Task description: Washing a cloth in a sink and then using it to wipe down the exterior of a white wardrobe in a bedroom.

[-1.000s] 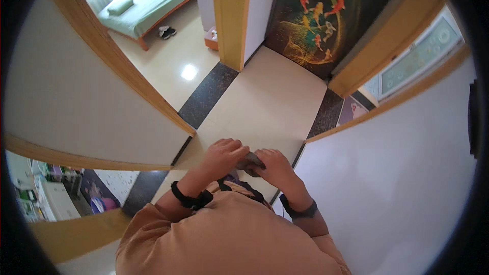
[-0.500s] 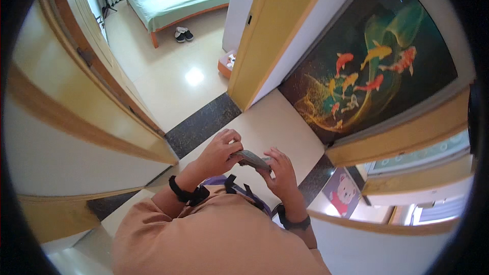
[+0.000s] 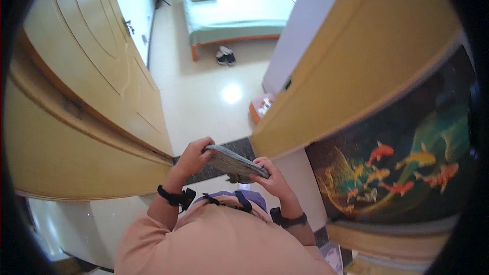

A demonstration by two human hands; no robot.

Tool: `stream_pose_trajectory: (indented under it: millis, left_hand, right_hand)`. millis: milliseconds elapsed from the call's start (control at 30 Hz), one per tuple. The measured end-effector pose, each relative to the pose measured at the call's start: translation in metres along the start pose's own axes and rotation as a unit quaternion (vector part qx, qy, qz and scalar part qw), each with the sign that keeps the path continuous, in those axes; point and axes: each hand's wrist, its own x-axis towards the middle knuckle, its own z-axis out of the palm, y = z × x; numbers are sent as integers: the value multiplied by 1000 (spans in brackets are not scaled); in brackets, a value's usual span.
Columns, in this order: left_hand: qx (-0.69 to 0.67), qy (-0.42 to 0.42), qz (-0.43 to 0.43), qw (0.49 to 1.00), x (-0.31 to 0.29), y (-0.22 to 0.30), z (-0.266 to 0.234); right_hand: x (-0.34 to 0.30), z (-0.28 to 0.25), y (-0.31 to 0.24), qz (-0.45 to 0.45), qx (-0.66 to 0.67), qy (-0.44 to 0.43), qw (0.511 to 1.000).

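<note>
The left hand and right hand pinch opposite ends of a grey cloth, fingers closed. Should either slacken, that end could droop.

The left forearm and right forearm slant inward toward the far side. The left grip, slightly farther than the right grip, has curled fingers; so does the right.
</note>
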Motion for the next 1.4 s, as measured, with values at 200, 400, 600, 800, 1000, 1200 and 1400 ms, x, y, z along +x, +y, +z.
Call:
stream_pose_trajectory:
  millis: [200, 400, 600, 800, 1000, 1200, 1400]
  left_hand:
    - [-6, 59, -123, 991, 49, -16, -41]
    - [-611, -14, -141, 778, 119, -101, -53]
    - [-661, -15, -193, 725, 221, -212, -85]
    - [-504, -151, -270, 806, 354, -246, -165]
    - [-283, -121, -319, 897, 458, -263, -178]
    - [-210, -102, -198, 952, 563, -260, -178]
    - [-303, -96, -299, 900, 632, -241, -205]
  right_hand:
    - [144, -19, 10, 142, 148, -220, 954]
    - [250, -1, -6, 89, 298, -359, 880]
    - [364, 8, 59, 274, 363, -30, 890]
    - [459, -5, 107, 335, 410, 148, 835]
    - [483, -24, 162, 294, 155, 218, 918]
    - [535, -69, 247, 273, -57, 250, 927]
    - [644, -117, 256, 226, -102, 127, 960]
